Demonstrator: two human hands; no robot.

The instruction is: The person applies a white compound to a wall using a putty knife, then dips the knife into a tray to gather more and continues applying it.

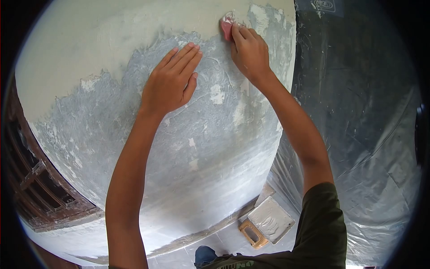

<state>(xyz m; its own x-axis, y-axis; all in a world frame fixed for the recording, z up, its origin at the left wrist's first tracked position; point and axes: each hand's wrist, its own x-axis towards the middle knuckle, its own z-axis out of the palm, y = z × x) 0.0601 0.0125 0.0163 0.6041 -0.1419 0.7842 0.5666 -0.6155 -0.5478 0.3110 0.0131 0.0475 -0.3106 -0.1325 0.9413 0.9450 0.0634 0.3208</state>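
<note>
Grey skim covers the wall's (201, 148) lower and middle; upper-left bare; right hand (248, 51) pinches pink scraper (226, 27) at coat's top edge, left hand (172, 78) flat, fingers together.

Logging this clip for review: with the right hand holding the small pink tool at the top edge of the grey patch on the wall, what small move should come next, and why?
Probably a short stroke of the pink tool across the ragged edge. The right hand presses it where the grey coat meets the bare wall, and that border looks uneven. The left hand lies flat on the grey coat, bracing.
</note>
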